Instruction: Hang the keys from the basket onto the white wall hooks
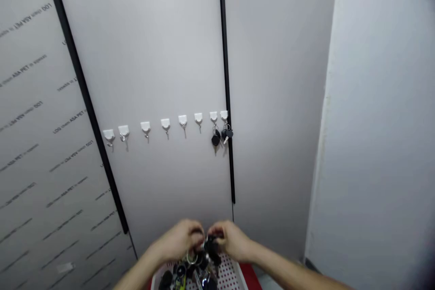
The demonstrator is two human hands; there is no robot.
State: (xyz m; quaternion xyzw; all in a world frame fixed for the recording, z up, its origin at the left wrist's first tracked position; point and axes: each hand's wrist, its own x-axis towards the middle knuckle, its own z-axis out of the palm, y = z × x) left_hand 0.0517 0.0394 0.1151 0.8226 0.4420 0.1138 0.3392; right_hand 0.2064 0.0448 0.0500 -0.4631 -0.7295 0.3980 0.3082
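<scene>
Over a white perforated basket [238, 276], both hands work close together at a bunch of black-headed keys [212, 248]. My left hand [185, 239] is closed, its fingers pinching a ring of the bunch. My right hand [233, 240] grips the black key heads from the other side. A metal key ring [191, 258] dangles just below my left fingers. Lower down, more keys [181, 274] lie heaped in the basket, some with black heads and one with a yellow-green part. Fingertips and held pieces are slightly blurred.
Several white hooks [165, 124] run in a row across the grey cabinet door [152, 54]. Black keys [215, 138] hang from the second hook from the right, and another set [227, 134] from the rightmost. A long black handle [224, 45] stands beside them. Something red [249, 276] is under the basket.
</scene>
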